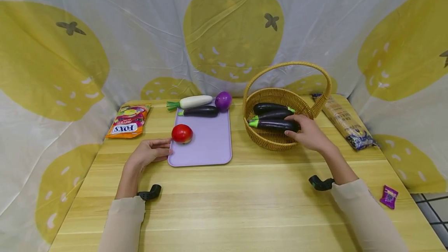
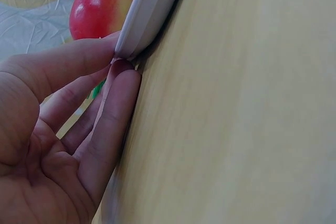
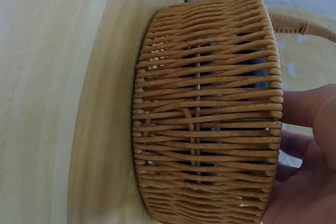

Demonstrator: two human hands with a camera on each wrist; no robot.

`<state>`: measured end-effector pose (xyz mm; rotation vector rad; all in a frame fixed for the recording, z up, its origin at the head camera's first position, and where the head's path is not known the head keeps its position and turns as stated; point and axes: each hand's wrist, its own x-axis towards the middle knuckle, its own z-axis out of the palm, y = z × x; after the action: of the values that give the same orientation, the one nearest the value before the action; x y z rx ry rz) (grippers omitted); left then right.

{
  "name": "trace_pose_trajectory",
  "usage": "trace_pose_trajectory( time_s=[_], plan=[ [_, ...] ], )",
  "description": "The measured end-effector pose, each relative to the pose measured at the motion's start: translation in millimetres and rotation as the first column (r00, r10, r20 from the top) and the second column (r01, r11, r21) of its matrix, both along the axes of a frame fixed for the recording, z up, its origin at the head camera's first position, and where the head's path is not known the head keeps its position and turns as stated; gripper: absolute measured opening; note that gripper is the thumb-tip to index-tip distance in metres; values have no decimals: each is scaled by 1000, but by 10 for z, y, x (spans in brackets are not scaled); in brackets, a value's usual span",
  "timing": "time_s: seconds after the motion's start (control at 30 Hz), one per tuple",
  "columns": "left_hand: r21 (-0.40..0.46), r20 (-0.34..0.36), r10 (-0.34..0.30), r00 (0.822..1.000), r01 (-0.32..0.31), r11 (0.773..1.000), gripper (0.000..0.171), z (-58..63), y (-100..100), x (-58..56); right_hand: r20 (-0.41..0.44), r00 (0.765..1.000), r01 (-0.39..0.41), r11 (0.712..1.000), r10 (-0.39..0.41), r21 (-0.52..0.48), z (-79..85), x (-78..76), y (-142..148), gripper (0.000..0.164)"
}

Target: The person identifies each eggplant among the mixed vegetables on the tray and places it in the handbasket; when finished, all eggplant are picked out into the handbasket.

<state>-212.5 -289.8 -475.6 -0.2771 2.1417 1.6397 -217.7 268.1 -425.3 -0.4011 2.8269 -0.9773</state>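
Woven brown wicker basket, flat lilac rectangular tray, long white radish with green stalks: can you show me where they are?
Woven brown wicker basket (image 3: 210, 111): right wrist view, outer wall.
Flat lilac rectangular tray (image 1: 206, 147): head view, bare surface.
Long white radish (image 1: 197, 102): head view, white body.

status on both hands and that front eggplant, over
Left hand pinches edge of lilac rectangular tray. Right hand grips glossy elongated black front eggplant in round tan wicker basket. No obstruction seen.

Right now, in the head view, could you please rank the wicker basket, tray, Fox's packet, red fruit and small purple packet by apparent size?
1. Wicker basket, handle included
2. Tray
3. Fox's packet
4. Red fruit and small purple packet: too alike to rank
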Motion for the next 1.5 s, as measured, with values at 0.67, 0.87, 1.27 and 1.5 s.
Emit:
trace_pose_trajectory(
  time_s=[0.67, 0.87, 1.27, 1.5],
  plan=[
    [0, -7, -1, 1000, 1, 1000, 61, -13, 4, 13, 123, 992, -27, 996, 16, 88, 67, -112, -73, 51],
    [-2, -13, -1, 1000, 1, 1000, 61, -18, 3, 16, 110, 994, -6, 999, 2, 41, 51, -90, -54, 51],
    [-6, -12, -5, 1000, 5, 1000, 60, -13, 4, 13, 50, 998, 43, 998, -41, -38, 37, -44, -98, 56],
    [-16, -18, -8, 1000, 8, 1000, 60, -10, 2, 26, 26, 999, 30, 989, -26, -148, 99, -16, -281, 54]
  ],
)
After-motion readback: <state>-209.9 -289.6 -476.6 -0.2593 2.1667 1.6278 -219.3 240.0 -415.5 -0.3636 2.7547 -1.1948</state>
